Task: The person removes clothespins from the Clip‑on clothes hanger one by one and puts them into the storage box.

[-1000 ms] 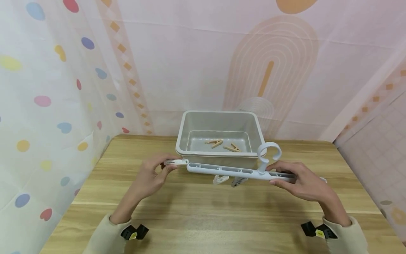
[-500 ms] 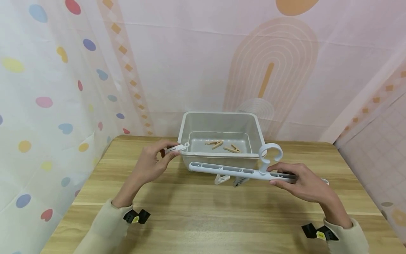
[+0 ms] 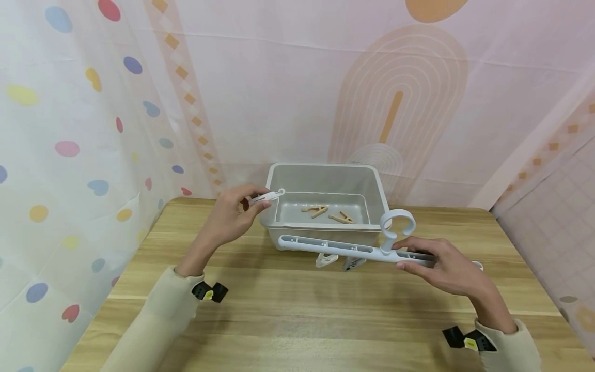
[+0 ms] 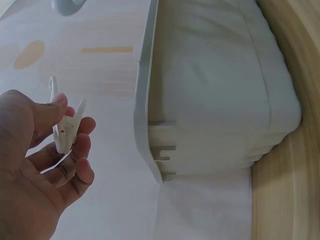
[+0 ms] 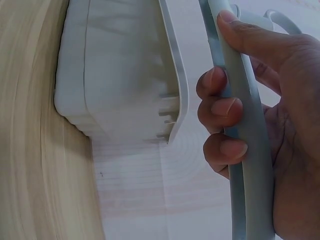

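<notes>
Between thumb and fingers my left hand (image 3: pixel 236 214) pinches a white clothespin (image 4: pixel 67 129), held at the left rim of a grey plastic bin (image 3: pixel 321 226). The pin's small ringed end points right, over the bin. My right hand (image 3: pixel 443 266) grips a pale blue hanger (image 3: pixel 334 248) just right of its hook (image 3: pixel 396 223), keeping the bar level in front of the bin. Two clips hang below the bar: a white clip (image 3: pixel 326 260) and a greyer clip (image 3: pixel 354 263). On the bin's floor lie two tan clothespins (image 3: pixel 318 210).
The bin stands at the back of a wooden table (image 3: pixel 297 315), close to a patterned curtain (image 3: pixel 279 93). More curtain with coloured spots hangs along the left side. A small white piece (image 3: pixel 477 265) shows at the hanger's right end, beyond my hand.
My left hand has moved up and away from the hanger's left end with the white clothespin, reaching the bin's left rim. The right hand and hanger have stayed nearly still.
</notes>
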### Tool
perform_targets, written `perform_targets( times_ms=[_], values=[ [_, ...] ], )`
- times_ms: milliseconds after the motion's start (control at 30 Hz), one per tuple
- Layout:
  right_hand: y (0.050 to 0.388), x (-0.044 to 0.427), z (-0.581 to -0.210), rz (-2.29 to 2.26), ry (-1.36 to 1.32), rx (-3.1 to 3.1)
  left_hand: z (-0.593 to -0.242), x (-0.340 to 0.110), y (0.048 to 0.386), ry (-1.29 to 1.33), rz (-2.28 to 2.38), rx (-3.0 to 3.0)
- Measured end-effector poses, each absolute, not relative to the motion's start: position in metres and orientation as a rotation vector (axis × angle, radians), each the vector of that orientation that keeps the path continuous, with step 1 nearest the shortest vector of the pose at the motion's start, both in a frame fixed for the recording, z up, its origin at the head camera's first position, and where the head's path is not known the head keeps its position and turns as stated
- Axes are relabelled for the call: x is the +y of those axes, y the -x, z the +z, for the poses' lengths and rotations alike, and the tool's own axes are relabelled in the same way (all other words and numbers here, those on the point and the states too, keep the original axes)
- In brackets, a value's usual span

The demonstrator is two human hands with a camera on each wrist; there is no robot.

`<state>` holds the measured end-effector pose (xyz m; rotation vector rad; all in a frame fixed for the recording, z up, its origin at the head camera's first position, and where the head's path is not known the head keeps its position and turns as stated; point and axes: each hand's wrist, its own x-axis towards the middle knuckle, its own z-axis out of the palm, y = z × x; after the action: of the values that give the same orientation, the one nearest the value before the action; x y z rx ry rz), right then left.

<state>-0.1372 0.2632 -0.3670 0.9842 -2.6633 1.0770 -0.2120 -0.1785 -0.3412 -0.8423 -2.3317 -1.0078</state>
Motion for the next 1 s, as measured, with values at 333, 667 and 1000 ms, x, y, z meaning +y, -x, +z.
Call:
perform_targets(
  times_ms=[333, 667, 1000],
  values=[
    [0.137, 0.263, -0.366, 1.078, -0.974, -2.673, -0.324, -0.169, 0.232, 0.83, -0.977, -2.425],
    [0.139, 0.263, -0.365, 1.076, -1.0, -2.678, -0.31, -0.157, 0.254, 0.913, -0.935, -2.426],
    [0.138, 0.261, -0.363, 1.083, -0.983, -2.699, -0.302, -0.146, 0.275, 0.885, -0.857, -2.567]
  ],
)
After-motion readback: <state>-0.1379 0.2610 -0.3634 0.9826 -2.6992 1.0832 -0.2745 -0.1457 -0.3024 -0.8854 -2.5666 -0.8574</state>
